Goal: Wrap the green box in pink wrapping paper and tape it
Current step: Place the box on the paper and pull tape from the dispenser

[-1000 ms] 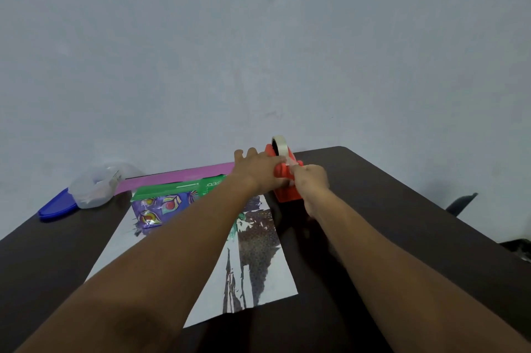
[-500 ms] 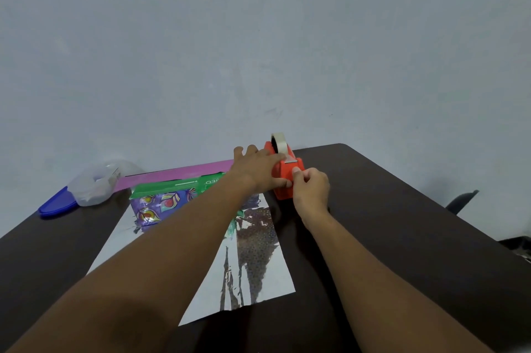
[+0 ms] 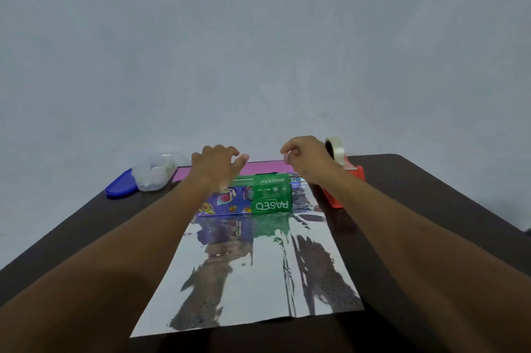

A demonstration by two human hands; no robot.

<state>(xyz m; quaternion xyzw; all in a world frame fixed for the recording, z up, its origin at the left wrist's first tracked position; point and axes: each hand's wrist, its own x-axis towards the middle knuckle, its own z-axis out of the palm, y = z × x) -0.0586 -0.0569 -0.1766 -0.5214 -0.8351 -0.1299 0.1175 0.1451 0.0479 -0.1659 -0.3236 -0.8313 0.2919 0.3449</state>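
The green box (image 3: 271, 194), partly covered in purple patterned print, lies on the far end of the wrapping paper (image 3: 258, 272). The paper is spread silver side up, and its pink side shows at the far edge (image 3: 264, 166). My left hand (image 3: 217, 167) hovers over the box's left part with its fingers spread and nothing in it. My right hand (image 3: 309, 160) hangs above the box's right end, thumb and forefinger pinched on a small pale piece of tape (image 3: 287, 156). The orange tape dispenser (image 3: 349, 180) stands just right of my right wrist.
A clear plastic container (image 3: 155, 171) rests on a blue lid (image 3: 119, 188) at the far left of the dark table (image 3: 431, 223). A pale wall rises right behind the table. The table's right edge slants away near the dispenser.
Both hands have left the tape dispenser and moved left over the box. My right hand came away pinching a piece of tape, and my left hand has opened.
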